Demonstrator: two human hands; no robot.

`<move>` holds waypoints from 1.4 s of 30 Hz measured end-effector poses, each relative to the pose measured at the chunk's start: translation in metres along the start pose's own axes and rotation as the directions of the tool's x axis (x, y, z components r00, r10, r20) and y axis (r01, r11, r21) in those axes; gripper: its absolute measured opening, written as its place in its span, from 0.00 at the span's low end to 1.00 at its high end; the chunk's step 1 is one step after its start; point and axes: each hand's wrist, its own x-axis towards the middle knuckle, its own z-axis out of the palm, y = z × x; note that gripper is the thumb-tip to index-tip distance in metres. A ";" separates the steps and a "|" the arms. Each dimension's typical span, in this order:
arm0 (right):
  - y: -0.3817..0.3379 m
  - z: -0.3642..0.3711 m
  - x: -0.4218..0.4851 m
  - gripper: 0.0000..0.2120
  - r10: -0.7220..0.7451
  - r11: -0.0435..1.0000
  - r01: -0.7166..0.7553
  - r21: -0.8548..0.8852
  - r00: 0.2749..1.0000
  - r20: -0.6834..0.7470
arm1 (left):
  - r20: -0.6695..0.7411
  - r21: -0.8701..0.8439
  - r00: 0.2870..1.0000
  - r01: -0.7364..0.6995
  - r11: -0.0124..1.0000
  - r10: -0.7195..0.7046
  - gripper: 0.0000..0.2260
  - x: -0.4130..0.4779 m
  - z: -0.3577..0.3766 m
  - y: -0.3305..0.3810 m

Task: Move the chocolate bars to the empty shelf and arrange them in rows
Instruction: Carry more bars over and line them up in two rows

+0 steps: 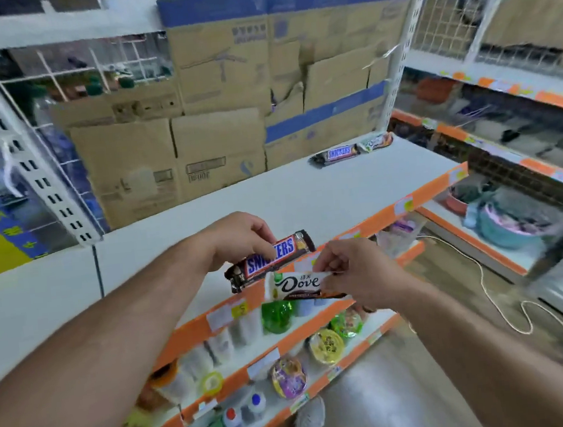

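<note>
- Pinching Snickers bar (270, 259) in left hand (237, 238), over white shelf (271, 197) front edge.
- Clamping Dove bar (297, 285) in right hand (355, 275), just off white shelf front edge.
- Probably light, slick-wrapped, snappable; best held mid-length, gently.

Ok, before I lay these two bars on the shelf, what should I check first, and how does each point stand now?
1. Left hand grip on the Snickers bar: ok, the fingers pinch its middle.
2. Right hand grip on the Dove bar: ok, pinched at its right end.
3. Bare room on the white shelf: ok, a wide free surface lies left of the laid bars.
4. Row begun: ok, the laid Snickers and the laid Dove lie end to end at the far right.
5. Laid bars straight with the shelf edge: cannot tell, too blurred.
</note>
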 end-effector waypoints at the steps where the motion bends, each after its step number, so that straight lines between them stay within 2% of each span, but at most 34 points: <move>1: 0.009 -0.009 0.005 0.14 0.013 1.000 -0.013 -0.002 1.000 -0.011 | 0.015 0.006 1.000 -0.009 1.000 0.009 0.06 0.016 0.005 0.008; 8: 0.063 -0.082 0.059 0.13 0.100 0.992 -0.108 -0.063 0.988 -0.119 | 0.089 0.024 0.992 -0.090 0.996 0.087 0.05 0.142 0.029 0.065; 11: 0.080 -0.115 0.085 0.12 0.144 0.981 -0.158 -0.110 0.982 -0.125 | 0.097 0.026 0.989 -0.111 0.994 0.108 0.05 0.189 0.033 0.089; 17: 0.114 -0.161 0.149 0.14 0.126 0.979 -0.149 -0.137 0.978 -0.164 | 0.064 0.165 0.987 -0.155 0.974 0.146 0.06 0.267 0.032 0.124; 21: 0.142 -0.179 0.174 0.16 0.123 0.979 -0.138 -0.149 0.987 -0.106 | 0.041 0.278 0.985 -0.170 0.945 0.165 0.05 0.305 0.040 0.136; 24: 0.164 -0.199 0.198 0.15 0.109 0.983 -0.122 -0.140 0.989 -0.099 | -0.023 0.349 0.983 -0.162 0.923 0.181 0.06 0.332 0.049 0.143; 28: 0.191 -0.219 0.228 0.15 0.072 0.989 -0.073 -0.130 0.997 -0.014 | -0.120 0.440 0.971 -0.134 0.888 0.206 0.05 0.364 0.062 0.146; 33: 0.220 -0.253 0.269 0.14 0.013 0.993 -0.004 -0.116 0.997 0.080 | -0.275 0.581 0.942 0.004 0.814 0.192 0.06 0.391 0.072 0.151; 36: 0.234 -0.273 0.290 0.15 -0.044 0.993 0.059 -0.104 0.989 0.141 | -0.322 0.625 0.931 0.073 0.777 0.172 0.08 0.398 0.079 0.155; 40: 0.253 -0.289 0.310 0.14 -0.105 0.992 0.119 -0.047 0.969 0.224 | -0.384 0.688 0.887 0.090 0.720 0.256 0.11 0.396 0.089 0.155; 42: 0.261 -0.294 0.314 0.13 -0.131 0.988 0.147 -0.039 0.953 0.272 | -0.372 0.718 0.898 0.118 0.686 0.234 0.16 0.392 0.095 0.156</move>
